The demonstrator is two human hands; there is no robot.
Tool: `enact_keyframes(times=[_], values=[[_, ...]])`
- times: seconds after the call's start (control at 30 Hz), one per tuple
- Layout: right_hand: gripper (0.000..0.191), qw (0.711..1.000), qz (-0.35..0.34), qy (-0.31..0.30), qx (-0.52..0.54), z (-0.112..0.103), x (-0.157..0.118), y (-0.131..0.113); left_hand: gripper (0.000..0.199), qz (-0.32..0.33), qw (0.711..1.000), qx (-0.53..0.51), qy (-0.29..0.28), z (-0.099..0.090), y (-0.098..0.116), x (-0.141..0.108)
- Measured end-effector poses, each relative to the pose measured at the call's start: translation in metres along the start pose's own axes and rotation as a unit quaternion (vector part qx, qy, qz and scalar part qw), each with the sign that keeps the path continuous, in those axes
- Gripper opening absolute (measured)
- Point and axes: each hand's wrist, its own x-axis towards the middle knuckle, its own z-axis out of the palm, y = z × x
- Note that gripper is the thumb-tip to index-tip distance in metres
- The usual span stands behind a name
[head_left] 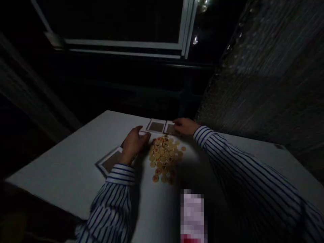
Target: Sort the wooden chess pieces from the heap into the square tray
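Observation:
Several round yellowish wooden pieces (pixel 163 155), some with red or black markings, lie in a loose pile on the white table. Left of the pile is my left hand (pixel 133 143), its thumb and fingers apart, beside a white-edged frame-like tray (pixel 108 162) that my wrist partly covers. Two similar small trays with grey-brown insides, one (pixel 156 127) and another (pixel 170 129), stand side by side behind the pile. The fingers of my right hand (pixel 184 126) are bent over the right end of the second tray and touch its edge.
The white table (pixel 88 135) reaches out to both sides. A small dark object (pixel 279 146) sits near its right back edge. Beyond the table are a white-framed window (pixel 121 44) and a shiny, wrinkled curtain-like sheet (pixel 265 77) on the right. The room is dim.

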Motion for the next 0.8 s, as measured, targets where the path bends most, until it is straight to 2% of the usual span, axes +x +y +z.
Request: enact_keyframes(times=[0.2, 0.47, 0.8], values=[[0.032, 1.000, 0.009, -0.011, -0.002, 0.005, 0.038, 0.009, 0.060, 0.028, 1.000, -0.007, -0.013, 0.013, -0.015, 0.023], [0.028, 0.999, 0.028, -0.032, -0.024, 0.024, 0.090, 0.016, 0.051, -0.005, 0.997, 0.022, -0.080, 0.036, -0.031, 0.055], [0.028, 0.993, 0.073, -0.075, -0.055, 0.050, 0.129, 0.024, 0.038, -0.021, 0.990, 0.066, -0.125, 0.050, -0.036, 0.088]])
